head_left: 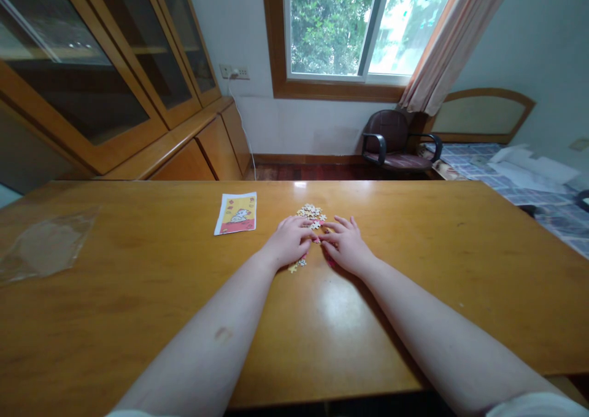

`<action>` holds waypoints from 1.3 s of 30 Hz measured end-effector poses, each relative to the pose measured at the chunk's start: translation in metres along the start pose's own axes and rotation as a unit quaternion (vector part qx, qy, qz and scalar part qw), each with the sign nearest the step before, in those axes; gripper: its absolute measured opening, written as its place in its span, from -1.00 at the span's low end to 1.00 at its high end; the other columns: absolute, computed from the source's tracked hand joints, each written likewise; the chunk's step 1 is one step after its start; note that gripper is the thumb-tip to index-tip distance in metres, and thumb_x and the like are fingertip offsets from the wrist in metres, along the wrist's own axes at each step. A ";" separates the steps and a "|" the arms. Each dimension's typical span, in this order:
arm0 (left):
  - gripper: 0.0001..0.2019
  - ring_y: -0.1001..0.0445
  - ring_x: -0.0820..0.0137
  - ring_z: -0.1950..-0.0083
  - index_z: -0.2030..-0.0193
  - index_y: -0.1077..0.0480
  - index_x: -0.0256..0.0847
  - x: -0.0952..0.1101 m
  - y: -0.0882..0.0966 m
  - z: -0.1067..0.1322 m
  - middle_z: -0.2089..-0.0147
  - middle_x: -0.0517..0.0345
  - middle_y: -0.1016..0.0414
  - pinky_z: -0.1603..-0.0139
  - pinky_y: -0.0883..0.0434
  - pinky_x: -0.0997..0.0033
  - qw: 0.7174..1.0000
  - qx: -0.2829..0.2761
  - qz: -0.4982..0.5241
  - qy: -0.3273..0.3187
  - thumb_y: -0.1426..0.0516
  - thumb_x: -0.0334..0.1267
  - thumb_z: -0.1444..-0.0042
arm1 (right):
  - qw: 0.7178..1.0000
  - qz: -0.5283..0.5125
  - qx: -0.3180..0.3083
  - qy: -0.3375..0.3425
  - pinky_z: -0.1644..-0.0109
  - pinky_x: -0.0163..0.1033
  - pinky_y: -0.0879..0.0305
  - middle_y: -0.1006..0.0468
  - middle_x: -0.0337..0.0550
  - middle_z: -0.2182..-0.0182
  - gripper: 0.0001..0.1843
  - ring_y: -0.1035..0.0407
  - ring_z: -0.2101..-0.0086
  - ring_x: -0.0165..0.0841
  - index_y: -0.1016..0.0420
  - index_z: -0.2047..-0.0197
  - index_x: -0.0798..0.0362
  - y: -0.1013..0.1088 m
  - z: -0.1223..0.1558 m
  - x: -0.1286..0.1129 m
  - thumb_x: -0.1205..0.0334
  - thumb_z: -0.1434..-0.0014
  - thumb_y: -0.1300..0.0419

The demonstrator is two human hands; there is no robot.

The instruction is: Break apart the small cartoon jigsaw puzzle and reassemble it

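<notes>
My left hand (291,240) rests low over the table with its fingers bent and closed around a small jigsaw puzzle piece (316,241) at the fingertips. From the other side my right hand (346,244) meets the same spot, thumb and index finger closed at the piece while the outer fingers spread away. Just beyond the fingers lies a loose pile of jigsaw puzzle pieces (311,211). A few yellow and white pieces (293,268) stick out below my left hand. Red pieces (330,260) show partly beneath my right hand, which hides the rest.
A picture card (238,213) with a yellow and red cartoon lies left of the pile. Farther left is a clear plastic bag (43,245). The wooden table (161,343) spans the view. Behind it stand a cabinet (184,141) and a dark armchair (391,141).
</notes>
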State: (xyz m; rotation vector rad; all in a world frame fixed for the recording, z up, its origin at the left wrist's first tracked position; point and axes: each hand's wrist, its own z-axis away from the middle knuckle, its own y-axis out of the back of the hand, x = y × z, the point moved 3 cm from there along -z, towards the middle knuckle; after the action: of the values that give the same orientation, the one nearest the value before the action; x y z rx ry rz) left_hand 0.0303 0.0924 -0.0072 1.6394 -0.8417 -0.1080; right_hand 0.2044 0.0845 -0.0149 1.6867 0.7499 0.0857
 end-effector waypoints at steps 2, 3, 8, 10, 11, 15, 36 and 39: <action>-0.76 -0.32 0.22 -0.15 0.23 -0.57 -0.03 -0.001 0.000 0.000 -0.07 0.11 -0.45 -0.21 -0.25 0.07 1.000 0.005 -0.007 0.004 -0.07 -0.31 -0.10 | 1.000 0.004 0.002 -0.001 -0.29 0.31 0.27 -0.49 -0.25 -0.05 -0.76 -0.10 -0.18 -0.05 -0.61 0.15 -0.19 -0.001 0.000 0.001 0.17 -0.20 -0.13; -0.76 -0.33 0.23 -0.13 0.24 -0.57 -0.04 -0.002 0.001 0.000 -0.06 0.11 -0.45 -0.21 -0.26 0.08 1.000 0.008 -0.010 0.006 -0.07 -0.31 -0.10 | 1.000 0.005 0.004 -0.002 -0.29 0.31 0.28 -0.49 -0.25 -0.05 -0.76 -0.11 -0.18 -0.05 -0.61 0.15 -0.19 -0.001 0.000 0.001 0.17 -0.20 -0.12; -0.75 -0.35 0.25 -0.11 0.26 -0.57 -0.04 -0.004 0.001 -0.001 -0.04 0.13 -0.47 -0.20 -0.27 0.12 1.000 0.015 -0.021 0.012 -0.06 -0.32 -0.08 | 1.000 0.016 0.015 -0.017 -0.29 0.30 0.27 -0.53 -0.21 0.02 -0.77 -0.14 -0.16 -0.07 -0.63 0.25 -0.14 -0.001 0.001 0.003 0.15 -0.20 -0.12; -0.75 -0.35 0.26 -0.09 0.29 -0.57 -0.05 -0.004 0.002 -0.001 -0.03 0.15 -0.47 -0.20 -0.28 0.13 0.999 0.014 -0.022 0.020 -0.05 -0.34 -0.06 | 0.999 0.019 0.015 -0.025 -0.29 0.30 0.27 -0.52 -0.18 0.01 -0.79 -0.14 -0.16 -0.06 -0.63 0.25 -0.12 -0.001 0.001 0.002 0.13 -0.19 -0.14; -0.74 -0.36 0.27 -0.09 0.30 -0.57 -0.04 -0.004 0.002 -0.001 -0.02 0.16 -0.48 -0.19 -0.28 0.13 0.999 0.014 -0.022 0.027 -0.05 -0.35 -0.06 | 1.000 0.018 0.012 -0.021 -0.29 0.31 0.27 -0.50 -0.16 -0.02 -0.78 -0.12 -0.17 -0.05 -0.62 0.20 -0.13 -0.001 0.001 0.002 0.11 -0.18 -0.15; -0.74 -0.36 0.27 -0.07 0.33 -0.58 -0.04 -0.004 0.004 -0.001 -0.01 0.17 -0.49 -0.18 -0.29 0.14 0.999 0.015 -0.022 0.042 -0.05 -0.36 -0.04 | 1.000 0.012 -0.017 0.016 -0.27 0.34 0.29 -0.35 -0.16 -0.18 -0.67 0.01 -0.24 -0.01 -0.52 -0.01 -0.19 -0.002 0.001 -0.003 0.04 -0.18 -0.15; -0.69 -0.35 0.25 -0.11 0.23 -0.58 -0.01 0.001 -0.001 -0.001 -0.02 0.15 -0.47 -0.22 -0.26 0.14 1.000 -0.018 0.017 0.009 -0.04 -0.39 -0.04 | 0.991 -0.032 0.074 -0.108 -0.13 -0.03 -0.15 -0.55 -0.06 0.19 -0.74 -0.33 0.09 -0.20 -0.58 0.41 0.02 -0.002 -0.008 0.023 0.14 -0.20 -0.12; -0.70 -0.31 0.23 -0.15 0.22 -0.57 -0.01 0.003 -0.001 -0.001 -0.06 0.15 -0.45 -0.24 -0.23 0.11 1.000 -0.020 0.021 0.001 -0.04 -0.37 -0.06 | 0.988 -0.030 0.094 -0.122 -0.08 -0.05 -0.21 -0.52 -0.02 0.16 -0.81 -0.32 0.09 -0.18 -0.57 0.40 0.03 -0.001 -0.008 0.025 0.15 -0.13 -0.17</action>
State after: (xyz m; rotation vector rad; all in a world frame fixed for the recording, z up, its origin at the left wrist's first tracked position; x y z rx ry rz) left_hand 0.0333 0.0917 -0.0065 1.5827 -0.8671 -0.0946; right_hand 0.2200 0.1042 -0.0221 1.8112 0.6396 -0.2371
